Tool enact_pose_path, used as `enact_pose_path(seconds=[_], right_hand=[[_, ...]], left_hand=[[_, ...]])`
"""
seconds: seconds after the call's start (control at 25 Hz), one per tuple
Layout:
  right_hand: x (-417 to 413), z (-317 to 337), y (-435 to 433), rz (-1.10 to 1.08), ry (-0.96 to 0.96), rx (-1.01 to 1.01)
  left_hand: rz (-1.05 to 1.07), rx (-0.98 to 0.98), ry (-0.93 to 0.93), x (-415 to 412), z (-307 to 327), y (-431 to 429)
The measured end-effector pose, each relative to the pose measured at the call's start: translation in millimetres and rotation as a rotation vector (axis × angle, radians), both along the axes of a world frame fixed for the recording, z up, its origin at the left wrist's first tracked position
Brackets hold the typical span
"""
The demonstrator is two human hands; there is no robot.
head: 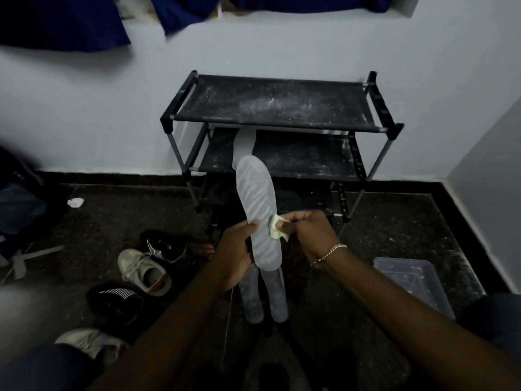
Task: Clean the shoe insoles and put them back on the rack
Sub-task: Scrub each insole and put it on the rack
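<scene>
Four sneakers lie scattered on a dark speckled floor (380, 235) at about 8 o'clock: a black striped sneaker (162, 246) just beside a beige sneaker (143, 270), with a second black sneaker (115, 301) and a second beige sneaker (90, 341) nearer the camera. A clear plastic tub (414, 280) sits at 4 o'clock. A crumpled white scrap (75, 202) lies at 9 o'clock, near a dark bag (19, 198). Blue fabric (64, 22) hangs at 11 o'clock against the pale wall (84, 108).

Rack open up top, floor crowded down low.
The rack's (276, 124) top shelf (276, 103) lies open from above. The raised insole (258, 204) and a shelved insole (244, 145) block the middle shelf (304, 159) on the left. Shoes (146, 270) crowd the floor on the left, a plastic tub (394, 262) sits right, and two floor insoles (279, 297) lie between.
</scene>
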State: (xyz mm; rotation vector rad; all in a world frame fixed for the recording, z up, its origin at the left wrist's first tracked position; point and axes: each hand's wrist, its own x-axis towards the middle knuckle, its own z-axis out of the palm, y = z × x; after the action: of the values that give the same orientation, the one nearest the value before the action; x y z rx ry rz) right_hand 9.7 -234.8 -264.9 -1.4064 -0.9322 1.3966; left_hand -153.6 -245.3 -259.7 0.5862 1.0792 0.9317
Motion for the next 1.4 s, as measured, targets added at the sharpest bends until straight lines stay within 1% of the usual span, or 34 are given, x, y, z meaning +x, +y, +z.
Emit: enact_pose_path(seconds=[0.16, 0.24, 0.32, 0.4, 0.48, 0.52, 0.64, 0.84, 0.92, 1.04, 1.16, 1.28, 1.4], right_hand=[[5.3, 48.0, -26.6, 0.021, 0.104, 0.080], [8.8, 64.3, -39.4, 0.036, 0.108, 0.125], [15.9, 74.2, -48.0, 0.035, -0.005, 0.188], [26.7, 79.5, -53.0, 0.043, -0.195, 0.266], [36.8, 80.3, -55.1, 0.089, -0.359, 0.342], [39.4, 79.5, -55.7, 0.115, -0.405, 0.370], [38.1, 71.5, -56.1, 0.176, -0.466, 0.405], [21.1, 60.9, -58.3, 0.253, -0.495, 0.456], [18.1, 59.4, -59.4, 0.268, -0.543, 0.520], [15.1, 57.0, -61.8, 0.295, -0.610, 0.596], [12.0, 55.1, -64.7, 0.351, -0.646, 0.628], [11.5, 54.2, -66.6, 0.381, -0.681, 0.659], [14.4, 54.2, -65.5, 0.327, -0.743, 0.657]], left_hand=[[-0.034, 0.026, -0.082, 12.6, 37.4, -13.3], [-0.033, 0.047, -0.107, 16.8, 45.8, -18.5], [-0.033, 0.068, -0.123, 19.4, 47.4, -20.1], [-0.044, 0.093, -0.112, 21.1, 52.8, -18.8], [-0.077, 0.125, -0.092, 22.2, 57.9, -13.4], [-0.088, 0.139, -0.075, 22.3, 58.5, -9.8], [-0.095, 0.135, -0.063, 20.4, 51.5, -3.0], [-0.109, 0.051, -0.078, 18.3, 43.5, 6.5], [-0.145, 0.009, -0.135, 21.7, 46.8, 9.0], [-0.068, 0.024, -0.185, 25.0, 43.4, 8.6], [-0.082, 0.027, -0.341, 26.1, 43.8, 5.4], [-0.107, 0.039, -0.362, 26.4, 43.8, 5.9], [-0.127, 0.046, -0.352, 28.7, 46.0, 3.7]])
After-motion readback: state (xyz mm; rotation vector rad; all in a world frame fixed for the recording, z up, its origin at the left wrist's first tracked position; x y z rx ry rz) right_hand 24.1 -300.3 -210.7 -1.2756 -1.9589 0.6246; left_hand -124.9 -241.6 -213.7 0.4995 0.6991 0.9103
